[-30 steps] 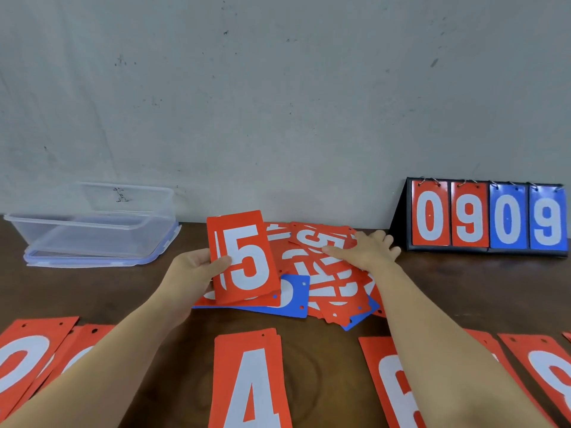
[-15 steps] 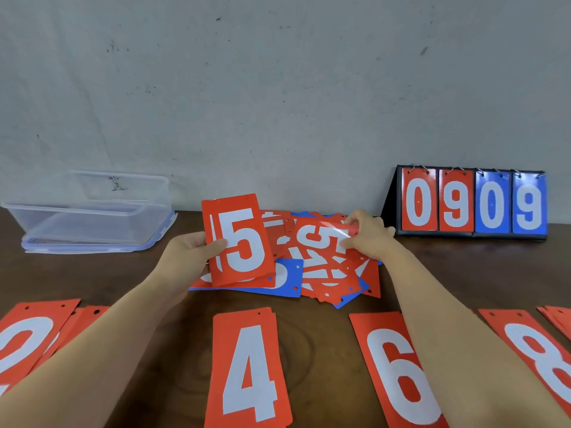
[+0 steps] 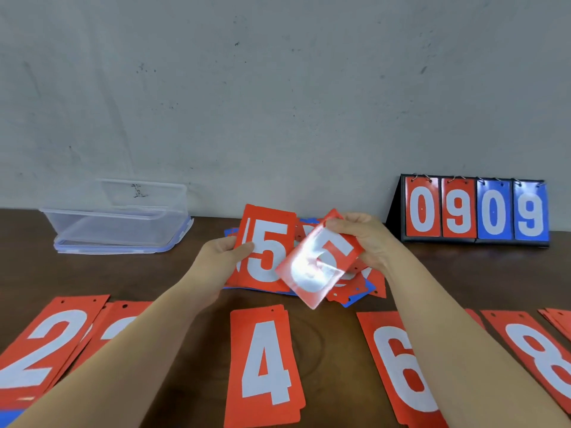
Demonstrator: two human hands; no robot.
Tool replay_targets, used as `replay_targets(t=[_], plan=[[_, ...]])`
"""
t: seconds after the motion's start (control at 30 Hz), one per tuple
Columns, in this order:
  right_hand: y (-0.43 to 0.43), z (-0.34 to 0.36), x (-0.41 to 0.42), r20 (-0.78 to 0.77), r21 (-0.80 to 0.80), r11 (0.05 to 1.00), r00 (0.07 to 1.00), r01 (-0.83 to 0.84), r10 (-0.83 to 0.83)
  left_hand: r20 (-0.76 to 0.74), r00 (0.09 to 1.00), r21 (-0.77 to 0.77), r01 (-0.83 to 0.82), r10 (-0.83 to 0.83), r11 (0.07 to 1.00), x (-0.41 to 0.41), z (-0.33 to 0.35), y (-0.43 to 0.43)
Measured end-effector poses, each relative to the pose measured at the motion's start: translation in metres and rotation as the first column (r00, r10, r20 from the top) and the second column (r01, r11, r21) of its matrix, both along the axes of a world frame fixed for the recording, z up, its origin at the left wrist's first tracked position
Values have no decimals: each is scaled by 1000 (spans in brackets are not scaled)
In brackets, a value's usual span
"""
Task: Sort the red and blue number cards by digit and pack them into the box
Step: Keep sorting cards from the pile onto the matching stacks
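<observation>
The left hand holds an upright red 5 card by its left edge, thumb across the front and fingers curled behind; a sliver of another card shows just behind it. The right hand pinches the top corner of a second red 5 card, which is tilted to the left and overlaps the lower right of the first. Glare washes out much of its digit. Both cards are lifted above a loose heap of red and blue number cards lying on the dark wooden tabletop near the wall. Along the near edge lie sorted red piles face up: the 2 pile at the left, partly under the left forearm, then the 4 pile, the 6 pile partly under the right forearm, and the 8 pile; more red card edges show at the far right, digit unreadable. The clear plastic box sits at the back left by the wall, on a blue-rimmed lid, well apart from the hands. At the back right a black flip scoreboard shows 0 9 in red and 0 9 in blue.
</observation>
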State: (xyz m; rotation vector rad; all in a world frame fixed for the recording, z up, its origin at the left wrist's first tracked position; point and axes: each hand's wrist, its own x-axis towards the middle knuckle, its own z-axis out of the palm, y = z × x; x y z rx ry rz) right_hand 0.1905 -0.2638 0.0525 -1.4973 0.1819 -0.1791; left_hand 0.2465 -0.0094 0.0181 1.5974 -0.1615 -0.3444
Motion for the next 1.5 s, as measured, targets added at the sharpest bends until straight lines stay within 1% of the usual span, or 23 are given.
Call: replay_targets(t=[0.07, 0.13, 0.3, 0.33, 0.43, 0.53, 0.57, 0.63, 0.73, 0.77, 0.87, 0.9, 0.93, 1.03, 1.1, 1.13, 1.17, 1.23, 1.27, 1.33, 1.37, 1.43, 1.5], plan=[[16, 3, 3, 1, -101, 995, 1000, -23, 23, -19, 997, -31, 73, -73, 997, -8, 2, -4], [30, 5, 6, 30, -181, 983, 999, -8, 14, -38, 990, -41, 131, -132, 991, -14, 3, -6], [55, 1, 15, 148, -328, 943, 989, 56, -7, -41, 982, -44, 183, -185, 982, -19, 0, -6], [58, -1, 17, 164, -335, 940, 986, 72, -17, -27, 982, -33, 184, -185, 982, -20, 0, -6], [51, -1, 17, 187, -258, 955, 978, 144, -96, 5, 992, -14, 129, -129, 991, -20, 1, -2], [3, -12, 12, 113, -266, 914, 952, 306, -285, 11, 998, 10, 67, -67, 998, -15, 0, 6], [-20, -19, 8, 69, -309, 886, 937, 346, -342, 11, 999, 12, 48, -48, 999, -12, -1, 9], [-54, -34, -1, -48, -488, 800, 905, 348, -423, 8, 1000, 16, 1, -1, 1000, -8, -5, 11], [-70, -49, -10, -236, -748, 652, 867, 126, -439, 8, 999, 27, -52, 52, 998, -4, -9, 10], [-67, -50, -10, -258, -803, 592, 858, 66, -445, 8, 998, 29, -59, 59, 998, -4, -10, 8], [-52, -50, -2, -241, -916, 400, 846, -37, -475, 5, 996, 45, -85, 85, 995, -2, -12, 5], [-50, -52, 2, -244, -934, 352, 840, -69, -485, 4, 996, 50, -92, 92, 994, -1, -13, 5], [-48, -51, 5, -255, -937, 338, 831, -86, -495, 4, 995, 53, -95, 95, 994, 0, -13, 5], [-49, -52, 10, -279, -915, 398, 818, -67, -504, 0, 995, 57, -99, 99, 993, 1, -14, 4], [-52, -53, 10, -250, -895, 446, 854, -24, -456, 0, 994, 59, -105, 105, 993, 2, -14, 4], [-55, -55, 11, -226, -867, 499, 881, 12, -415, 2, 994, 58, -107, 107, 993, 2, -13, 5], [-59, -57, 11, -194, -811, 581, 908, 63, -370, 5, 994, 57, -112, 112, 992, 3, -13, 5], [-60, -51, 7, -96, -616, 758, 935, 214, -342, 15, 993, 54, -118, 118, 991, 4, -12, 6], [-57, -43, 4, -44, -502, 818, 937, 280, -347, 20, 992, 51, -123, 122, 991, 5, -11, 7], [-50, -23, -2, 70, -273, 898, 938, 346, -340, 24, 991, 34, -131, 130, 991, 7, -9, 7], [-44, -12, -6, 122, -160, 926, 938, 343, -326, 22, 991, 21, -131, 131, 991, 7, -8, 7], [-31, 8, -10, 175, 7, 959, 943, 285, -281, 19, 991, -3, -136, 136, 991, 8, -5, 7], [-17, 21, -11, 161, 63, 981, 969, 181, -189, 16, 992, -33, -124, 125, 992, 7, -3, 7]])
